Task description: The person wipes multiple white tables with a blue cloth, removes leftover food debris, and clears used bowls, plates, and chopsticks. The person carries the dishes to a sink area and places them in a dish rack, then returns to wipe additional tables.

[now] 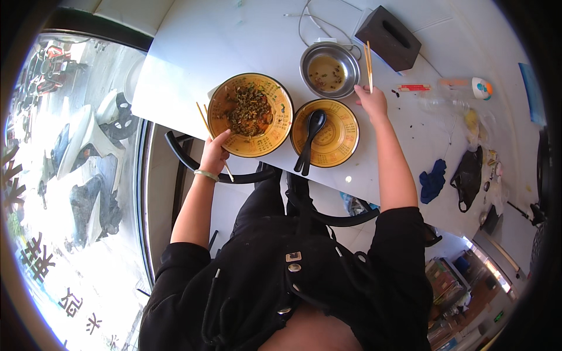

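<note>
My left hand (215,151) grips the near left rim of a large yellow bowl (281,127) that holds chopped brown food; a pair of chopsticks (203,118) runs through the same hand. In my right hand (372,100) another pair of chopsticks (369,66) points away from me. Its fingers are at the near right rim of a steel bowl (306,83) with some liquid and dark bits in it; whether they grip the rim is not certain. Between my hands, a second yellow bowl (344,136) holds black spoons (310,138), their handles over the near rim.
A dark tissue box (388,38) and a white cable (303,17) lie at the back of the white table (180,79). To the right are red-and-white packets (413,87), a bottle (479,88), a blue cloth (433,181) and a black bag (468,177). Black chair arms (336,219) flank my legs.
</note>
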Available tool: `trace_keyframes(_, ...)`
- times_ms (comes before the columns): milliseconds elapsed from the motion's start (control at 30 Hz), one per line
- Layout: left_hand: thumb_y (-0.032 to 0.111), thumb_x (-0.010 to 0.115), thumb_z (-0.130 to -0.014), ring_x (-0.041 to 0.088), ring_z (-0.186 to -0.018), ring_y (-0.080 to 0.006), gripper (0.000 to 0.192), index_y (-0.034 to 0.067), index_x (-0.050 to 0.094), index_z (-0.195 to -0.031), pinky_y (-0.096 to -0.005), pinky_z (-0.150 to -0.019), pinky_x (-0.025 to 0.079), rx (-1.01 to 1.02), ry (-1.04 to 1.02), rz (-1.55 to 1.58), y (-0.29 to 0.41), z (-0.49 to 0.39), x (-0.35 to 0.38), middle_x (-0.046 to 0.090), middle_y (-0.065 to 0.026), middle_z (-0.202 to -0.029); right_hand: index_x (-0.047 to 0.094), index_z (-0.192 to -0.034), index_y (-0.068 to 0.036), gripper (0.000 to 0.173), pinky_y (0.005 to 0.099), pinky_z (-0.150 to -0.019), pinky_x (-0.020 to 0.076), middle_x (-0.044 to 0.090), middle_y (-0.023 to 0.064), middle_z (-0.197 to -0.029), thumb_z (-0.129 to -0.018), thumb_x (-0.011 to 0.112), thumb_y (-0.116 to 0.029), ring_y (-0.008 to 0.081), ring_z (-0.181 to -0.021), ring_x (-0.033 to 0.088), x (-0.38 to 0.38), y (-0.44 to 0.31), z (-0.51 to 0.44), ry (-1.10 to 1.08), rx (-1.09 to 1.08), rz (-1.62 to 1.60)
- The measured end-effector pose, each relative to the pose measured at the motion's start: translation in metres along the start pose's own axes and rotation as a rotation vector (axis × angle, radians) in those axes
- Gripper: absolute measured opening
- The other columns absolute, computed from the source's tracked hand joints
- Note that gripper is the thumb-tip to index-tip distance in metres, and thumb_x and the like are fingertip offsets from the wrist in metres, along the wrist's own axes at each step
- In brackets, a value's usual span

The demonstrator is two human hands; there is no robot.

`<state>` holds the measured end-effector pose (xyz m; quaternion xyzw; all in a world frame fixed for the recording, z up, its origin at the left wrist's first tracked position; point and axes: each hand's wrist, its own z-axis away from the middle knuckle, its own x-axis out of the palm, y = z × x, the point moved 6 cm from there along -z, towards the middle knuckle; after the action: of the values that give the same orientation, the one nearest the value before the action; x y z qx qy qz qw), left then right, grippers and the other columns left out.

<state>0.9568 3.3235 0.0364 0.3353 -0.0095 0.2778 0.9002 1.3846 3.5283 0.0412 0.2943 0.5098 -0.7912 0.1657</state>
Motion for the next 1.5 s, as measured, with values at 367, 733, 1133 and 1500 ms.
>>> trace_keyframes(367,0.011,0.057,-0.085,0.062,-0.101,-0.0247,0.035,0.000,0.053,-0.118,-0.0386,-0.082,0.052,0.006,-0.103,0.082,-0.019,-0.016,-0.010,0.063,-0.0115,-0.109,0.059,-0.088,0.002,0.017,0.0367,-0.057,0.0518,0.064,0.0129,-0.074,-0.081,0.062,-0.013,0.0234,-0.059,0.065,-0.025,-0.080,0.013,0.177,-0.189,-0.067)
trace_keyframes(733,0.012,0.060,-0.086,0.061,-0.081,-0.0149,0.030,-0.001,0.057,-0.114,-0.0259,-0.060,0.048,0.065,-0.023,0.075,-0.022,-0.044,-0.025,0.063,-0.0108,-0.100,0.058,-0.085,0.001,0.014,0.0271,-0.050,0.0485,0.060,0.0042,-0.064,-0.085,0.067,-0.010,0.0126,-0.051,0.059,0.106,-0.093,0.158,-0.303,-0.094,-0.217)
trace_keyframes(1133,0.021,0.060,-0.095,0.045,-0.068,0.0013,0.029,0.004,0.059,-0.118,-0.0137,-0.047,0.028,0.353,-0.165,0.000,0.048,0.092,0.057,0.058,0.0032,-0.095,0.052,-0.098,-0.002,0.012,0.0462,-0.062,0.0518,0.055,0.0167,-0.096,-0.087,0.052,-0.008,0.0380,-0.076,0.061,0.107,-0.157,0.260,-0.248,-0.683,0.202)
trace_keyframes(1500,0.029,0.056,-0.097,0.058,-0.066,-0.0117,0.030,0.007,0.055,-0.117,-0.0175,-0.045,0.034,0.375,0.221,-0.187,0.092,0.029,-0.045,0.058,-0.0063,-0.095,0.052,-0.104,-0.004,0.031,0.0383,-0.075,0.0458,0.051,0.0130,-0.096,-0.077,0.066,0.000,0.0302,-0.083,0.054,0.016,-0.058,0.268,0.212,-0.381,-0.037)
